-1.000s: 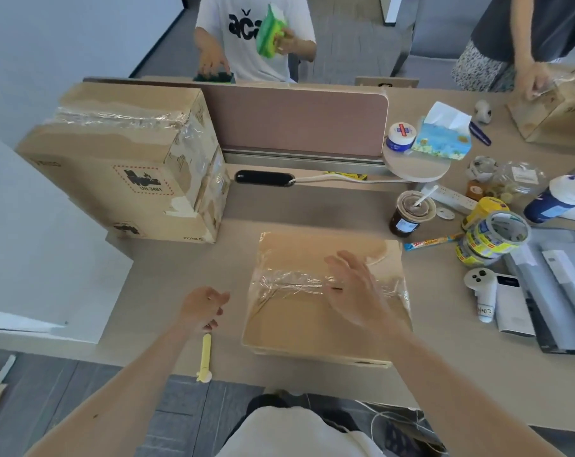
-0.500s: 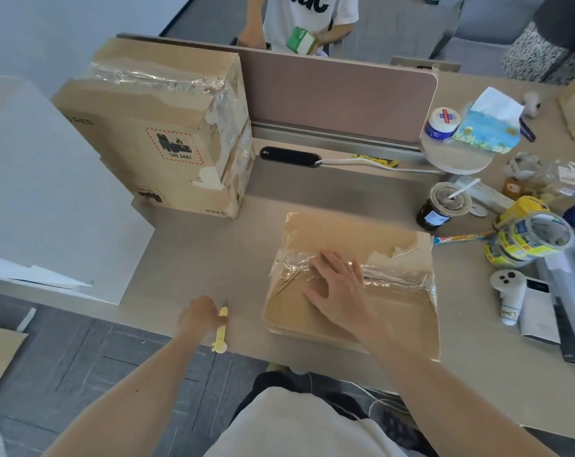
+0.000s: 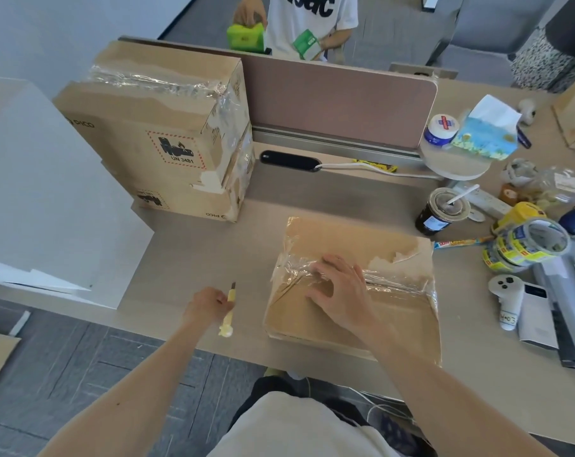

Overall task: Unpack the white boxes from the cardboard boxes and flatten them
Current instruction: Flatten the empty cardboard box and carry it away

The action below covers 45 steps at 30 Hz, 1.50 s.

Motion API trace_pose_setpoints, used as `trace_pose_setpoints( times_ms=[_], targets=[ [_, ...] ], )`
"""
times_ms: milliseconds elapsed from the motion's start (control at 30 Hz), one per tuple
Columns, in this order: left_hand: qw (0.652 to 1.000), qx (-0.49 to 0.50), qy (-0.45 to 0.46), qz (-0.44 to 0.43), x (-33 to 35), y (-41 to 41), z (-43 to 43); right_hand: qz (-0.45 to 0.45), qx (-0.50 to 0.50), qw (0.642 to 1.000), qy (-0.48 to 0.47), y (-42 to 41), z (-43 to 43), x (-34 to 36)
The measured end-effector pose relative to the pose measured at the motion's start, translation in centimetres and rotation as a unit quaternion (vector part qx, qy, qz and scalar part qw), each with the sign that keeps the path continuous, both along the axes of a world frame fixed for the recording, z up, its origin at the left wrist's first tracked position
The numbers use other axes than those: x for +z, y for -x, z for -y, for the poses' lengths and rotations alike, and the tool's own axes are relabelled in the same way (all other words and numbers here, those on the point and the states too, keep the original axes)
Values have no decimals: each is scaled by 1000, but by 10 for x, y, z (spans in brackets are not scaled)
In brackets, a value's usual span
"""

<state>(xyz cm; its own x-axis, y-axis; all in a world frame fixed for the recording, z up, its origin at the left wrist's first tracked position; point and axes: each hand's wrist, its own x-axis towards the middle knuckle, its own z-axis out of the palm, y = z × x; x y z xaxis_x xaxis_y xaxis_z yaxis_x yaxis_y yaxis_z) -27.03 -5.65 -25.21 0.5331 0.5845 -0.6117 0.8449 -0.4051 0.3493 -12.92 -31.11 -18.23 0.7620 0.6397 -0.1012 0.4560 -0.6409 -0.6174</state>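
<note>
Tape (image 3: 394, 282), clear and wrinkled, is stretched across the top of a low brown cardboard box (image 3: 355, 240), which lies flat on the light wooden desk (image 3: 193, 258) directly under the right hand (image 3: 342, 291). This hand is laid palm down on the taped seam, with the fingers spread and only slightly bent; nothing is gripped by it. To the left of it, near the box but apart from its edge, a slim yellow utility knife (image 3: 228, 311) is held by the left hand (image 3: 207, 306), whose fingers are closed around the handle. The short dark blade is pointed away from the person. Beyond the left hand, two larger brown cardboard boxes (image 3: 154, 143) with hazard labels are stacked one on the other and closed with tape. To the right of the right hand and well apart from it, a plastic cup with a dark drink (image 3: 441, 211), yellow printed rolls of tape (image 3: 526, 245) and a white game controller (image 3: 508, 300) are placed on the desk.
</note>
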Motion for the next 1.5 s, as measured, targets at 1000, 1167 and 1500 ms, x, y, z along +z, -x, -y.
trace_pose_setpoints(
  times_ms=[1000, 1167, 1500],
  targets=[
    [906, 48, 241, 344, 97, -76, 69, -471, -210, 795, -319, 6, -31, 44],
    [951, -79, 101, 283, 82, -75, 45, -265, -152, 933, -192, -16, -19, 38],
    [946, -177, 149, 226, 50, -79, 36, 54, 96, 990, 83, -20, -36, 33]
  ],
)
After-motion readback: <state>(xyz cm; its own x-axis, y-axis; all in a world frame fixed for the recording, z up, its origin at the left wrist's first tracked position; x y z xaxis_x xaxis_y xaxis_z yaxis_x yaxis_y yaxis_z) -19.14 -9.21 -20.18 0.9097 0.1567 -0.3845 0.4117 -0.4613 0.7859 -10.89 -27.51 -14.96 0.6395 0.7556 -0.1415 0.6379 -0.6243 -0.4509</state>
